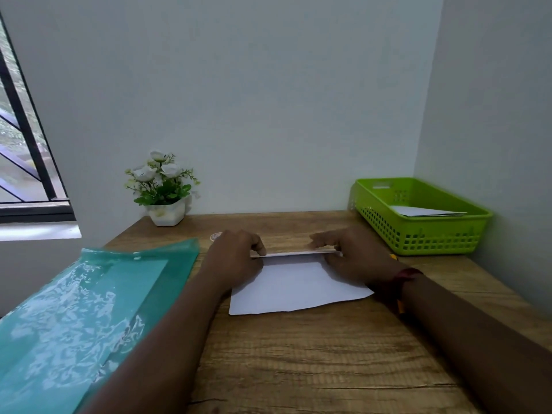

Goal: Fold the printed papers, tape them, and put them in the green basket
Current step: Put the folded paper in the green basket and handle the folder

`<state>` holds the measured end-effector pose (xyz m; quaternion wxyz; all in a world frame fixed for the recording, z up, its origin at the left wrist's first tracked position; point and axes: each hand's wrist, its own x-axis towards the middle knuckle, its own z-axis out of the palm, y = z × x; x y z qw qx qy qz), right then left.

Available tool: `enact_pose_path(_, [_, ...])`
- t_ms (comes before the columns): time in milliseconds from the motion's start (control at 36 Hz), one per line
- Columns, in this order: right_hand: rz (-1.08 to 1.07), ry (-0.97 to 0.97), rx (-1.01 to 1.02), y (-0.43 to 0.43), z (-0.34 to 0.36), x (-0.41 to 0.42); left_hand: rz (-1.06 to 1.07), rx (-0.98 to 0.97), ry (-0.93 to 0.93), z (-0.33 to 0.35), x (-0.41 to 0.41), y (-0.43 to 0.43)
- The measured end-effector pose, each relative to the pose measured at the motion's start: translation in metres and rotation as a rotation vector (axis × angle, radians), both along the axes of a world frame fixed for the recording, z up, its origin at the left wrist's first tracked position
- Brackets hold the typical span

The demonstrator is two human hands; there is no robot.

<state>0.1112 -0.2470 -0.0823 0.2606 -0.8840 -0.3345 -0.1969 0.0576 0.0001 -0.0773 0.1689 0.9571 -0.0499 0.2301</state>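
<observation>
In the green basket [424, 236] lie folded papers [427, 211]; left hand [236, 258] and right hand [358, 255] pinch a sheet [295, 289].

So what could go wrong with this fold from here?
1. The white paper has a slanted near edge, so the fold that the left hand and right hand pinch may crease crooked.
2. The teal folder lies right beside the left arm and seems to overhang the table; a nudge might slide it off.
</observation>
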Motion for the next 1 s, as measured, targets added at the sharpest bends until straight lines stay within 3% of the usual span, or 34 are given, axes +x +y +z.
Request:
enact_pose_path(167, [0.004,0.081,-0.308,0.0,0.0,0.0,-0.039,0.074,0.142,-0.001,-0.003,-0.003])
enact_pose_path(472, [0.014,0.318,-0.547,0.006,-0.005,-0.001,-0.14,0.264,0.569,-0.006,-0.008,-0.015])
enact_pose_path(722, [0.071,0.421,-0.647,0.02,-0.005,-0.017,-0.117,0.295,0.582,-0.016,-0.005,-0.023])
enact_pose_path(1000, [0.094,0.406,-0.656,0.032,-0.005,-0.025,-0.155,0.271,0.553,-0.018,-0.008,-0.029])
